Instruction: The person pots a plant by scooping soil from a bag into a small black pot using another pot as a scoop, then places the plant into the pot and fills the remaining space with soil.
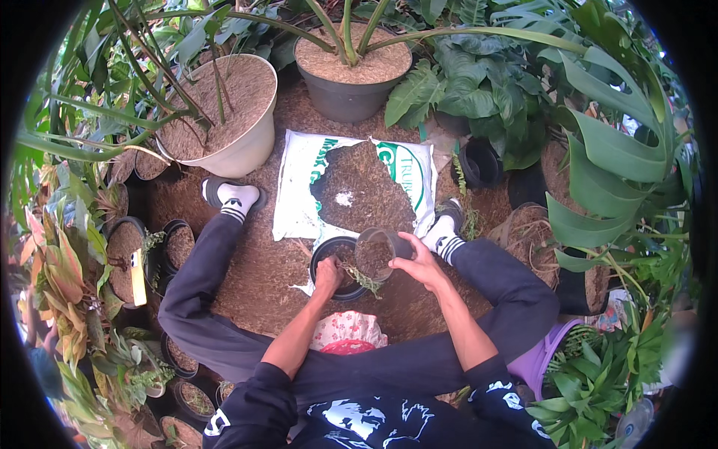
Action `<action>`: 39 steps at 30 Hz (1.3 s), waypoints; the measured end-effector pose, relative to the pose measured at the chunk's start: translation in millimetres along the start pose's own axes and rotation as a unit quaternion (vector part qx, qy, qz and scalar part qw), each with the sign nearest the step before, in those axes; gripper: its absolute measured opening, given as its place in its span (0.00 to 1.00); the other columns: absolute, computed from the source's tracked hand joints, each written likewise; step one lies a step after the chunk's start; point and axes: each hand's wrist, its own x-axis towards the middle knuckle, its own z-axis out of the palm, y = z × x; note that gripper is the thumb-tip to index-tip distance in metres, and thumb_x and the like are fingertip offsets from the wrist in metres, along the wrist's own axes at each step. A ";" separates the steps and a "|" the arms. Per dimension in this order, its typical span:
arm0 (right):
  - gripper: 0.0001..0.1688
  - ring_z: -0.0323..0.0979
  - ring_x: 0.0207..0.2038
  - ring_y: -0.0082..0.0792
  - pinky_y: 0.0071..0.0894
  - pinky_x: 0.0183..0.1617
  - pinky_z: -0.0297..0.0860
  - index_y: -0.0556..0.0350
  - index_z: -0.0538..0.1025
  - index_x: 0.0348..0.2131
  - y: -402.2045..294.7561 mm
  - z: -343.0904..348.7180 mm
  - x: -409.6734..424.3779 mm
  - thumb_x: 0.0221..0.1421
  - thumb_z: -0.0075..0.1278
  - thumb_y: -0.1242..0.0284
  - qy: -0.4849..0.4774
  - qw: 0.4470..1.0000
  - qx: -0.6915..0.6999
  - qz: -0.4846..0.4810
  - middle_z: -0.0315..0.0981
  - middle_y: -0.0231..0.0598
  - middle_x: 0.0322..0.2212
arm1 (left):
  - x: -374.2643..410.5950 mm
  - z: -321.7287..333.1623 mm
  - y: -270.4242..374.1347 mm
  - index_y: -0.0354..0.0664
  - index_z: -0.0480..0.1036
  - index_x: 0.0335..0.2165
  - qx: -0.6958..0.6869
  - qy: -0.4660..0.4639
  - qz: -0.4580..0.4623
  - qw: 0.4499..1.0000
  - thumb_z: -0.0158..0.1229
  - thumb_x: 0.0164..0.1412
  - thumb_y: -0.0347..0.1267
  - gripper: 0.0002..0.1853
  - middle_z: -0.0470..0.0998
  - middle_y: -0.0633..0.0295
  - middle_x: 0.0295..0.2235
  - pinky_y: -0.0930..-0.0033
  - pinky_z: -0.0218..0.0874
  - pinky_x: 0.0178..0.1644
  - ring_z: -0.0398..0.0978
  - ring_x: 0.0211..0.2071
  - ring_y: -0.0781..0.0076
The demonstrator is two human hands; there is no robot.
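My right hand (418, 261) grips a small translucent plastic pot (374, 252) from its right side, tilted with its open end toward the left. Brown potting mix shows in it. Directly to its left stands a round black plastic pot (353, 292). My left hand (329, 273) reaches into this black pot with curled fingers; whether they pinch anything is hidden. A thin trailing green plant (366, 279) hangs between the two pots, over the black rim. Just beyond lies a white plastic bag (294, 185), torn open on top, with dark potting mix (367, 193) and a white patch on it.
A large cream pot (247, 149) stands far left and a big grey pot (350, 98) at the back. An empty black pot (481, 163) sits right of the bag. A phone (138, 278) leans in a left-hand pot. Large monstera leaves (611, 163) overhang the right.
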 end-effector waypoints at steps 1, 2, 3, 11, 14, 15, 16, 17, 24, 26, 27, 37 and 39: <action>0.50 0.68 0.54 0.38 0.35 0.57 0.65 0.53 0.63 0.62 3.7 0.5 2.0 0.41 0.67 0.69 -0.007 1.000 0.006 0.007 0.69 0.49 0.52 | -0.1 0.4 0.8 0.35 0.78 0.31 -0.003 -0.001 0.003 1.000 0.59 0.50 0.26 0.07 0.79 0.38 0.29 0.47 0.70 0.42 0.79 0.36 0.40; 0.52 0.67 0.56 0.42 0.37 0.59 0.64 0.51 0.64 0.62 6.9 1.0 3.0 0.39 0.69 0.66 -0.014 1.000 0.012 0.013 0.68 0.51 0.54 | -0.4 0.4 1.3 0.35 0.78 0.31 -0.005 -0.001 0.006 1.000 0.59 0.50 0.26 0.07 0.79 0.38 0.29 0.48 0.70 0.42 0.79 0.36 0.40; 0.52 0.67 0.57 0.43 0.37 0.60 0.63 0.51 0.64 0.62 3.9 5.0 2.2 0.39 0.69 0.65 -0.013 1.000 -0.009 0.000 0.68 0.52 0.54 | -0.3 0.5 -1.8 0.36 0.78 0.32 -0.007 0.001 0.007 1.000 0.59 0.50 0.26 0.08 0.79 0.38 0.30 0.48 0.70 0.42 0.79 0.36 0.40; 0.53 0.60 0.62 0.52 0.44 0.65 0.59 0.51 0.66 0.60 -2.2 20.6 2.8 0.34 0.70 0.62 0.009 0.985 -0.145 -0.095 0.63 0.57 0.57 | -5.0 -29.2 22.0 0.34 0.77 0.35 0.022 -0.041 0.108 0.993 0.65 0.47 0.26 0.14 0.80 0.40 0.31 0.49 0.70 0.43 0.79 0.36 0.41; 0.53 0.60 0.62 0.53 0.45 0.65 0.60 0.51 0.66 0.60 -5.7 23.0 1.8 0.34 0.70 0.62 0.013 0.982 -0.156 -0.102 0.62 0.57 0.57 | -7.1 -36.6 18.1 0.34 0.77 0.35 0.039 -0.039 0.144 0.988 0.64 0.48 0.25 0.12 0.80 0.42 0.31 0.49 0.70 0.43 0.78 0.36 0.41; 0.53 0.60 0.62 0.52 0.45 0.65 0.60 0.51 0.66 0.60 -5.9 22.9 1.5 0.34 0.69 0.62 0.016 0.981 -0.161 -0.103 0.62 0.57 0.57 | -7.7 -39.1 19.7 0.35 0.77 0.35 0.040 -0.039 0.148 0.987 0.64 0.48 0.24 0.12 0.80 0.42 0.31 0.48 0.70 0.43 0.78 0.37 0.41; 0.53 0.61 0.61 0.53 0.45 0.64 0.60 0.51 0.66 0.60 -4.9 23.1 2.1 0.34 0.69 0.62 0.020 0.980 -0.166 -0.111 0.62 0.57 0.56 | -7.9 -41.8 21.2 0.35 0.77 0.35 0.042 -0.052 0.126 0.990 0.64 0.49 0.25 0.11 0.80 0.42 0.32 0.48 0.70 0.43 0.78 0.37 0.42; 0.53 0.61 0.61 0.53 0.45 0.64 0.61 0.51 0.66 0.60 -3.8 23.3 2.7 0.33 0.69 0.62 0.024 0.978 -0.170 -0.118 0.62 0.57 0.56 | -7.4 -44.9 22.5 0.36 0.77 0.35 0.045 -0.065 0.105 0.991 0.63 0.49 0.25 0.11 0.80 0.42 0.33 0.48 0.70 0.43 0.78 0.38 0.42; 0.54 0.65 0.57 0.55 0.45 0.61 0.65 0.50 0.66 0.60 -25.1 31.2 -6.8 0.32 0.68 0.63 0.005 0.968 -0.209 -0.136 0.61 0.55 0.57 | -8.6 -49.2 20.7 0.45 0.80 0.33 0.213 -0.055 0.143 0.965 0.62 0.50 0.28 0.08 0.80 0.55 0.36 0.56 0.71 0.41 0.78 0.40 0.51; 0.53 0.65 0.58 0.55 0.45 0.61 0.65 0.49 0.66 0.60 -29.2 34.3 -10.1 0.32 0.68 0.62 0.020 0.962 -0.234 -0.139 0.60 0.54 0.57 | -7.1 -52.2 22.1 0.49 0.82 0.30 0.218 -0.016 0.188 0.958 0.63 0.48 0.29 0.08 0.77 0.60 0.40 0.55 0.66 0.49 0.73 0.47 0.56; 0.53 0.65 0.58 0.55 0.46 0.61 0.65 0.49 0.66 0.60 -29.6 35.1 -11.0 0.32 0.68 0.62 0.028 0.958 -0.247 -0.140 0.60 0.54 0.57 | -7.4 -54.9 24.6 0.51 0.83 0.29 0.219 0.004 0.211 0.953 0.64 0.47 0.30 0.07 0.76 0.62 0.42 0.55 0.64 0.52 0.71 0.51 0.59; 0.55 0.62 0.60 0.60 0.50 0.62 0.63 0.47 0.65 0.61 -25.6 34.8 -7.2 0.31 0.68 0.61 0.062 0.955 -0.261 -0.129 0.57 0.57 0.59 | -16.6 -61.0 16.7 0.49 0.84 0.26 0.198 0.094 0.210 0.953 0.71 0.39 0.31 0.09 0.55 0.55 0.66 0.42 0.49 0.65 0.50 0.67 0.46; 0.55 0.61 0.60 0.61 0.50 0.63 0.63 0.47 0.64 0.61 -26.4 35.8 -6.9 0.31 0.68 0.61 0.072 0.953 -0.265 -0.130 0.56 0.59 0.60 | -12.4 -60.5 9.7 0.48 0.84 0.27 0.171 0.071 0.216 0.959 0.72 0.39 0.31 0.10 0.55 0.54 0.66 0.43 0.51 0.64 0.51 0.67 0.46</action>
